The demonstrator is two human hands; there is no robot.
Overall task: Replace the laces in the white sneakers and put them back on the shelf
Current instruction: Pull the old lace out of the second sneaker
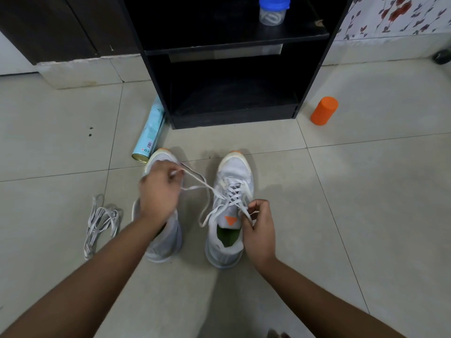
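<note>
Carefully, left hand (158, 189) and right hand (260, 231) each pinching the lace (234, 192) mid-frame, I'd draw both ends evenly so the sneaker (235, 167) tightens without twists.

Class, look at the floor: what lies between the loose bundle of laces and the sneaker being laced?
The other white sneaker, partly hidden under the left hand, as the head view shows.

The low compartment of the black wooden shelf unit (234, 118) is open at its front, with bare pale tiled floor (366, 215) before it. A light-blue spray can (148, 135) lies against the unit's left foot, and an orange plastic cylinder (324, 110) stands off its right corner. A white lace (210, 187) crosses the gap between the left white mesh sneaker (168, 240) and the right white mesh sneaker (238, 169).
</note>
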